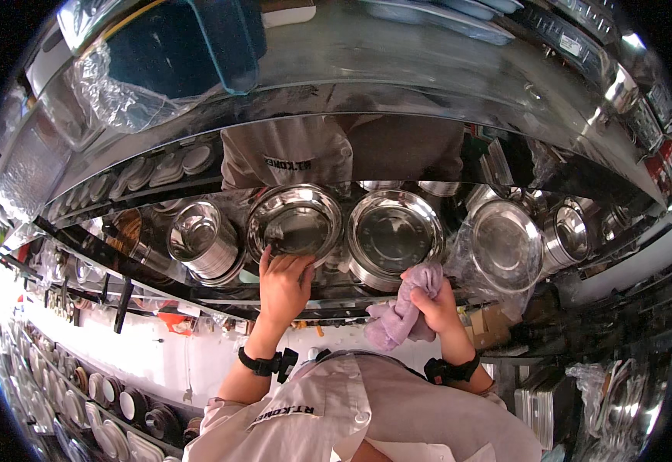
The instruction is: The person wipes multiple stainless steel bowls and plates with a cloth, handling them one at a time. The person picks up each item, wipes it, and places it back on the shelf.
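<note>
My left hand (286, 286) is at the near rim of a shiny round metal dish (295, 222). Its fingertips reach over the edge; whether they grip it I cannot tell. In my right hand (441, 303) is a crumpled purple cloth (400, 320), bunched between thumb and fingers. That hand is just in front of a second round dish (396, 231), which tops a stack of similar metal dishes. Both dishes sit on a dark shelf.
Left of the dishes, a tilted stack of metal bowls (200, 237) shares the shelf. On the right are a plastic-wrapped metal plate (506, 245) and more bowls (567, 234). A glass shelf (370, 86) overhangs behind, bearing a blue plastic container (163, 58). A cardboard box (489, 326) lies lower right.
</note>
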Demonstrator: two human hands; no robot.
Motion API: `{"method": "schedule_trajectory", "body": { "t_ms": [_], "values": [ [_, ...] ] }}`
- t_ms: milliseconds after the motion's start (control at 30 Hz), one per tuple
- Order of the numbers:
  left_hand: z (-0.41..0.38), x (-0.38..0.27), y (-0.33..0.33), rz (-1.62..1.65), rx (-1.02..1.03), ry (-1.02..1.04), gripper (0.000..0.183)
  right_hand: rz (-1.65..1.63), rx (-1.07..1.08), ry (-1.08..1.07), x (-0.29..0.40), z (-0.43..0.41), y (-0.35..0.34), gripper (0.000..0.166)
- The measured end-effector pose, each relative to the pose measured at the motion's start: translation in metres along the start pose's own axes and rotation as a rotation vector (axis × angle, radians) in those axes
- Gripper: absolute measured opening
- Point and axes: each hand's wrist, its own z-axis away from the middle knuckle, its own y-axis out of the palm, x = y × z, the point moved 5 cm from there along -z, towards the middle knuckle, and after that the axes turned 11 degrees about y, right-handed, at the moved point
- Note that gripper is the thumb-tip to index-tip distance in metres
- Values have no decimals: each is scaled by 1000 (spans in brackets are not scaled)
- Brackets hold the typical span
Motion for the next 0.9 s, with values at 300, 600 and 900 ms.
{"method": "schedule_trajectory", "body": {
  "t_ms": [300,600,900],
  "values": [
    [6,-34,-47,262,-318,154,20,-223,-165,-60,-18,-7,-3,49],
    [59,-66,-53,1376,-495,-94,22,-30,68,-659,80,12,74,65],
    [121,-89,-63,1529,-322,-542,50,928,367,-1142,33,56,169,81]
  ]
}}
